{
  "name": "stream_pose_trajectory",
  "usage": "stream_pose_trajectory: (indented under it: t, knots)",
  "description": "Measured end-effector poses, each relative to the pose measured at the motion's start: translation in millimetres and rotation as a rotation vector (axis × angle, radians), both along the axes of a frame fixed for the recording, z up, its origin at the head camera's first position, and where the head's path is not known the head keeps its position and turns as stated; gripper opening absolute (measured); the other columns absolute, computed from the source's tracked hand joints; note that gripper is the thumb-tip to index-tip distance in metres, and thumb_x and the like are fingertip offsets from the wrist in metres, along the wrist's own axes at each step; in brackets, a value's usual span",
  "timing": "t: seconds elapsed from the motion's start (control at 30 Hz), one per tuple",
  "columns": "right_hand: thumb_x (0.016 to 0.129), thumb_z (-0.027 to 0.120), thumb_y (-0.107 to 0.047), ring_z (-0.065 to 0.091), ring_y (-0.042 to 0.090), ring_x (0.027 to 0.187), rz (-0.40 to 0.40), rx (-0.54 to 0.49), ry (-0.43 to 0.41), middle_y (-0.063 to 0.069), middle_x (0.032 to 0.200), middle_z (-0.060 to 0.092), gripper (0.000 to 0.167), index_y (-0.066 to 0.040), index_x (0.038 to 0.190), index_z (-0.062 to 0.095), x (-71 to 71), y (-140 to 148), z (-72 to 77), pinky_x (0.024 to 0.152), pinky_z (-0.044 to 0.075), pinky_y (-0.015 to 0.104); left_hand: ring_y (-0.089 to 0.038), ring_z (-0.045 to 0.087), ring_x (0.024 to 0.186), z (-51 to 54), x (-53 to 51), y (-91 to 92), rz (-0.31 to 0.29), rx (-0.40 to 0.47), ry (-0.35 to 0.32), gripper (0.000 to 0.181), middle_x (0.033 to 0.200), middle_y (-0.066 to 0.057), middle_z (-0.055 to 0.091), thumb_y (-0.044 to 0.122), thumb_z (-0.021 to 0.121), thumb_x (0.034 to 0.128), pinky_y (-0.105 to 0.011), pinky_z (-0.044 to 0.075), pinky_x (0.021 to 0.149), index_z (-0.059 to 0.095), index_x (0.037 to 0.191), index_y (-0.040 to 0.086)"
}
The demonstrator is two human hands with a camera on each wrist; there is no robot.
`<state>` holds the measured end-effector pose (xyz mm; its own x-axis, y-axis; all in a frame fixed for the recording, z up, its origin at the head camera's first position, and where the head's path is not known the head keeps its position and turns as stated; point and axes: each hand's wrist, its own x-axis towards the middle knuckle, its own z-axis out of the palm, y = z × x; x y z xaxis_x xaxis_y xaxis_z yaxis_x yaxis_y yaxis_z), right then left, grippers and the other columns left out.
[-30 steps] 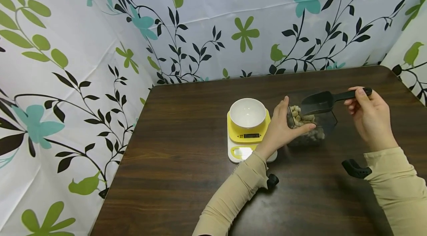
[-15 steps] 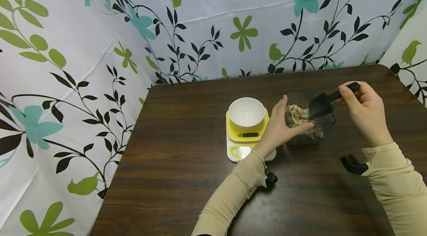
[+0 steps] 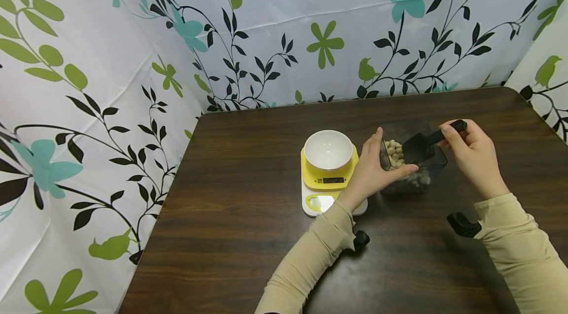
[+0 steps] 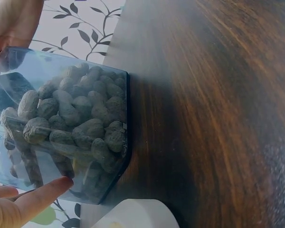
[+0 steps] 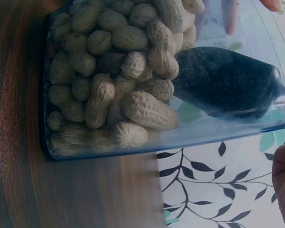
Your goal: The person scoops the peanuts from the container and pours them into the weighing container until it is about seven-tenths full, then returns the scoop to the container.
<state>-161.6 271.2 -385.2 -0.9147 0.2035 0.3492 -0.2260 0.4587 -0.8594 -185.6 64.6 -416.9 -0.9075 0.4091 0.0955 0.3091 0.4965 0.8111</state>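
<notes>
My left hand (image 3: 374,166), its fingers and thumb spread straight, rests against the left side of a clear plastic container (image 3: 437,163). Unshelled peanuts (image 5: 145,109) fill the container's lower part. In the left wrist view one fingertip (image 4: 64,183) presses on the clear wall. My right hand (image 3: 477,161) pinches the handle of a black scoop (image 3: 417,149) between thumb and fingers. The scoop tilts down into the container, and its blade (image 5: 223,80) meets the peanuts in the right wrist view. Whether any peanuts lie in the blade is hidden.
Left of the container stands a yellow and white kitchen scale (image 3: 326,181), partly behind my left wrist. A white bowl (image 3: 328,149) sits on it. Both are on a dark wooden table (image 3: 239,191), with a leaf-patterned curtain (image 3: 284,3) behind.
My right hand has brought the scoop down and left, from above the container into it among the peanuts. My left hand has stayed at the container's side.
</notes>
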Motion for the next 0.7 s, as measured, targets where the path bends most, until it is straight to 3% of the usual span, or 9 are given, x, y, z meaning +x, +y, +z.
stream_pose_trajectory:
  t: [0.17,0.33,0.6,0.7]
  knots:
    - [0.093,0.055,-0.011,0.055,-0.004,0.065,0.056,-0.089,-0.003,-0.020,0.069,0.058,0.013,-0.024,0.096,0.058,-3.2,2,1.5,0.064,0.044,0.007,-0.018,0.027,0.142,0.2,-0.7,-0.2,0.006,-0.014,0.006,0.099,0.156,0.002,0.016,0.057,0.066,0.0779,-0.042,0.039,0.106,0.000,0.149,0.036]
    - [0.091,0.058,-0.007,0.056,-0.001,0.065,0.096,-0.048,0.030,-0.017,0.073,0.059,0.012,-0.018,0.094,0.055,-5.7,-1,2.9,0.063,0.046,0.008,-0.017,0.026,0.142,0.7,-0.1,-0.6,0.004,-0.004,-0.003,0.099,0.156,0.003,0.015,0.056,0.065,0.0785,-0.042,0.038,0.106,0.000,0.150,0.035]
    - [0.088,0.065,-0.018,0.046,-0.002,0.060,-0.037,0.083,0.013,-0.020,0.075,0.051,0.010,-0.017,0.088,0.055,-7.2,3,-5.4,0.051,0.034,0.017,-0.018,0.025,0.142,1.2,1.0,-1.3,-0.009,0.009,-0.008,0.098,0.157,0.003,0.013,0.055,0.065,0.0792,-0.043,0.038,0.106,-0.002,0.148,0.037]
    - [0.090,0.063,-0.019,0.047,-0.002,0.063,-0.029,0.067,-0.002,-0.022,0.078,0.053,0.007,-0.020,0.093,0.056,-6.9,6,-11.1,0.051,0.035,0.017,-0.017,0.024,0.143,0.9,1.1,-0.9,-0.012,0.001,-0.007,0.098,0.157,0.003,0.013,0.056,0.065,0.0792,-0.043,0.038,0.107,-0.003,0.148,0.039]
